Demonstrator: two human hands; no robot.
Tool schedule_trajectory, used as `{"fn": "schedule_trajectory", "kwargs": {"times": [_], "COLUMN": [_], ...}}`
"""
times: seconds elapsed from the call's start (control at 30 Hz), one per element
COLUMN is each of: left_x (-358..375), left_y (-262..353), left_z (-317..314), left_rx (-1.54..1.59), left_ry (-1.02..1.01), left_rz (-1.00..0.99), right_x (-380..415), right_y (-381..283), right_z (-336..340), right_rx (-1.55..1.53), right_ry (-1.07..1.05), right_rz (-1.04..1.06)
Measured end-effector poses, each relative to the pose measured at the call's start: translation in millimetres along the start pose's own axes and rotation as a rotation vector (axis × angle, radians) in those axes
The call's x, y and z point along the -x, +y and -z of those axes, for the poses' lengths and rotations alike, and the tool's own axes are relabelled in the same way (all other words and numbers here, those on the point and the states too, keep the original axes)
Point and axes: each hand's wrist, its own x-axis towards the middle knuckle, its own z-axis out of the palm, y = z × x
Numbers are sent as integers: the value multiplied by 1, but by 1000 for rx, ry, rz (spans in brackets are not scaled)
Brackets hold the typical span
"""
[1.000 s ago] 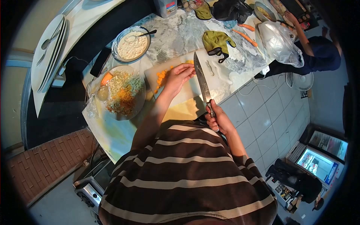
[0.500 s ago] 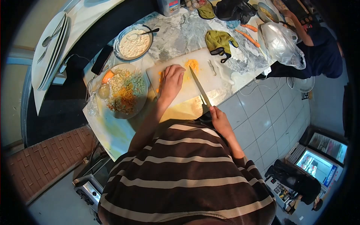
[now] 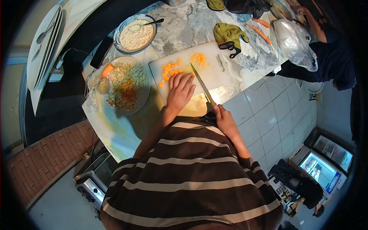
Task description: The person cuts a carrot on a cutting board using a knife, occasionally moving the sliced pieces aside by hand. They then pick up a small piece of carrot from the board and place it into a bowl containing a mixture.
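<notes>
A white cutting board [image 3: 214,48] lies on the counter. My left hand [image 3: 180,94] rests on its near part, fingers stretched out beside the orange carrot slices [image 3: 168,68]; whether a piece lies under the fingertips is hidden. My right hand [image 3: 227,120] is closed round the handle of a kitchen knife [image 3: 203,85]. The long blade points away from me across the board, just right of my left fingers. Beyond its tip is a small heap of finely chopped carrot [image 3: 198,59].
Left stands a plate [image 3: 143,96] of shredded vegetables, and behind it a bowl [image 3: 134,38] of pale batter with a spoon. A green cloth [image 3: 227,34], whole carrots [image 3: 260,33] and a plastic bag [image 3: 293,46] lie farther right. Another person [image 3: 329,57] stands at the right.
My left hand has moved toward me and to the right, uncovering the carrot slices. The knife tip has shifted slightly left, still in my right hand. The view has tilted slightly.
</notes>
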Motion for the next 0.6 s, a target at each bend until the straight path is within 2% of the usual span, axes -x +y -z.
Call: {"fn": "schedule_trajectory", "kwargs": {"times": [0.2,0.37,0.6], "left_x": [1,0,0], "left_y": [-2,-1,-1], "left_z": [-2,-1,-1], "left_rx": [-1,-7,-13], "left_ry": [-6,-13,-8], "left_rz": [-9,-14,-21], "right_x": [1,-2,-2], "right_y": [-5,0,2], "right_z": [1,-5,-8], "right_rx": [52,170,198], "right_ry": [12,112,107], "right_rz": [6,144,108]}}
